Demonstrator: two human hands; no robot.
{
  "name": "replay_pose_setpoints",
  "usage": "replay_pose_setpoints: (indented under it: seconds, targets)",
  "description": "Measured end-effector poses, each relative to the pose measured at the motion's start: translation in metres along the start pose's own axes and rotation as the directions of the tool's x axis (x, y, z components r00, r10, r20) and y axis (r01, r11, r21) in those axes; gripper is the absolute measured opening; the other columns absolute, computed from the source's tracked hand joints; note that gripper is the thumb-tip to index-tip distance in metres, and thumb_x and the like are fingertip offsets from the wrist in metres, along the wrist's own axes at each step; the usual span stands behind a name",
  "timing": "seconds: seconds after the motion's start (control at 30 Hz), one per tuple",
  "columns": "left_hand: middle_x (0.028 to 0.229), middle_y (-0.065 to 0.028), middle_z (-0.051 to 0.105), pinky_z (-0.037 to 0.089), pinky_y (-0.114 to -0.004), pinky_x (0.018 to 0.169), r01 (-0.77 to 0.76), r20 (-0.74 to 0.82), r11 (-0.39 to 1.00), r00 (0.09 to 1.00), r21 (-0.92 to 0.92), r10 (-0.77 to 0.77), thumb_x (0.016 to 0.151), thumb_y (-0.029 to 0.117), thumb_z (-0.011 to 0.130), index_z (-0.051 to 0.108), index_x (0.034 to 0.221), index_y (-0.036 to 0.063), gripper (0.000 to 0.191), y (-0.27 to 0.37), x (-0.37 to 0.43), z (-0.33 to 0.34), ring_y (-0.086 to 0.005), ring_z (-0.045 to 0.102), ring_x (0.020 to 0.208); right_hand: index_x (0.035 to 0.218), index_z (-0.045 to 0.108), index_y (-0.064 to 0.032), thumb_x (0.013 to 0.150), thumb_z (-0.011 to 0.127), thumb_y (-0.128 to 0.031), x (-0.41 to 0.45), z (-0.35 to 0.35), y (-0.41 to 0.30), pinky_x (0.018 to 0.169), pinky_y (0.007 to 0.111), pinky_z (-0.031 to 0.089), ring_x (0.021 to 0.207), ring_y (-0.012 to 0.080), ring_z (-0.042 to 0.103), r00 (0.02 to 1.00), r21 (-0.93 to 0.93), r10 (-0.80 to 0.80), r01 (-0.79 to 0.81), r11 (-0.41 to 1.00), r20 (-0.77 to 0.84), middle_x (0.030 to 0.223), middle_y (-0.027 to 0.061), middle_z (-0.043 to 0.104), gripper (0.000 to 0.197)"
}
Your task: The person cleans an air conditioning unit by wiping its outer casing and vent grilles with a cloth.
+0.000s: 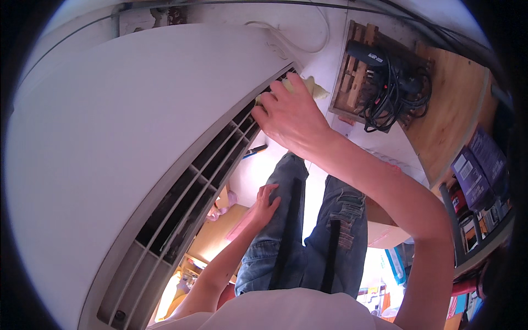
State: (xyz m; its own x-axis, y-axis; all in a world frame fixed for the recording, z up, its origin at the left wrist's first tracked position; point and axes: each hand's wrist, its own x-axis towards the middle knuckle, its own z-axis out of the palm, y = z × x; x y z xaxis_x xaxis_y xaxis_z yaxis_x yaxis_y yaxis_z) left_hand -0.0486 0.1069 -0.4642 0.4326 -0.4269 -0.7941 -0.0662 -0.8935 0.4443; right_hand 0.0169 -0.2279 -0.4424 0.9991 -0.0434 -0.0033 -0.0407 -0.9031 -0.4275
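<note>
A white wall air conditioner fills the left of the view. Along its lower edge runs a slatted air outlet with thin louvre bars and a dark inside. At the outlet's far end my right hand grips a pale yellow cloth, its fingertips against the slats. Part of the cloth is hidden under the fingers. My left hand rests on the thigh of my blue jeans, fingers apart and holding nothing.
To the upper right, a black corded device with a coiled cable lies on a wooden rack near a wooden board. Purple packages stand on the right. A cardboard box is below. A white cable loops behind.
</note>
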Motion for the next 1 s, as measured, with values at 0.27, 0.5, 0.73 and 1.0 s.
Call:
replay_pose_setpoints:
  seconds: [0.27,0.5,0.73,1.0]
  targets:
    - [0.111,-0.0109,0.047,0.036,-0.035,0.094,0.072,-0.025,0.997,0.997,-0.004,-0.072,0.078,0.011,0.06,0.049,0.118,0.0083,0.041,-0.001,-0.004,0.004,-0.0257,0.045,0.104,0.088,0.066,-0.0058,0.075,0.065,-0.009,-0.047,0.025,0.041,0.069,0.033,0.046,0.077,0.0237,0.058,0.829,0.54,0.548,-0.514,0.667,0.112,0.081,0.0083,0.06,0.013]
    - [0.114,-0.0139,0.047,0.037,-0.039,0.095,0.03,-0.005,0.999,1.0,-0.026,-0.03,0.077,0.012,0.061,0.048,0.118,0.0107,0.043,-0.006,-0.003,0.008,-0.0311,0.046,0.107,0.089,0.067,-0.0088,0.072,0.064,-0.002,-0.011,0.038,-0.002,0.071,0.033,0.044,0.079,0.0209,0.054,0.83,0.821,0.499,-0.091,0.564,-0.251,0.079,0.0045,0.058,0.019]
    - [0.11,-0.0115,0.048,0.039,-0.035,0.091,0.106,-0.019,0.994,0.994,-0.003,-0.106,0.077,0.011,0.061,0.051,0.117,0.009,0.041,-0.002,-0.006,0.003,-0.0254,0.047,0.102,0.092,0.065,-0.0068,0.075,0.061,-0.003,-0.008,0.046,0.01,0.077,0.037,0.046,0.087,0.0254,0.057,0.888,0.68,0.437,-0.233,0.695,-0.143,0.087,0.0076,0.061,0.018]
    - [0.11,-0.0109,0.049,0.038,-0.035,0.092,0.076,-0.018,0.997,0.997,0.003,-0.076,0.078,0.011,0.06,0.05,0.119,0.0094,0.042,-0.002,-0.001,0.006,-0.025,0.047,0.103,0.101,0.065,-0.0033,0.085,0.055,-0.01,-0.015,0.119,0.032,0.052,0.025,0.05,0.067,0.0118,0.061,0.682,0.864,0.706,-0.459,0.207,0.194,0.083,0.0103,0.065,0.02]
